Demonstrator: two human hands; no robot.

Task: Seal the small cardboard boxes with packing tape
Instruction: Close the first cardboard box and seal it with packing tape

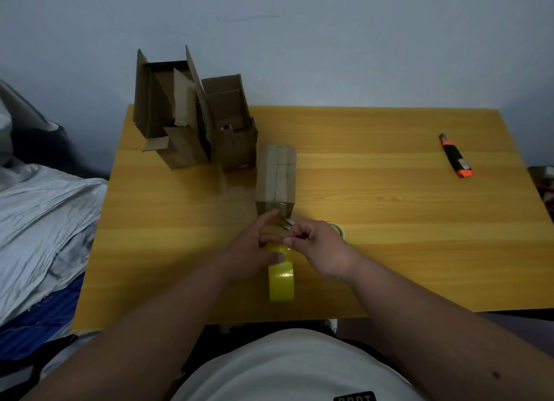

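Yellow glossy tape roll (pixel 281 276) beside matte cardboard box (pixel 275 179).

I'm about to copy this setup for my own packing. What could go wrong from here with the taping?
The tape strip stretched from the yellow roll to the closed box could twist or stick to itself while both hands crowd it. The utility knife lies far off to the right, so cutting means letting go with the right hand.

No readable text in the room.
The only lettering is a small dark patch (pixel 354 396) on the person's white shirt at the near edge, its pale characters too blurred and cut off to make out.
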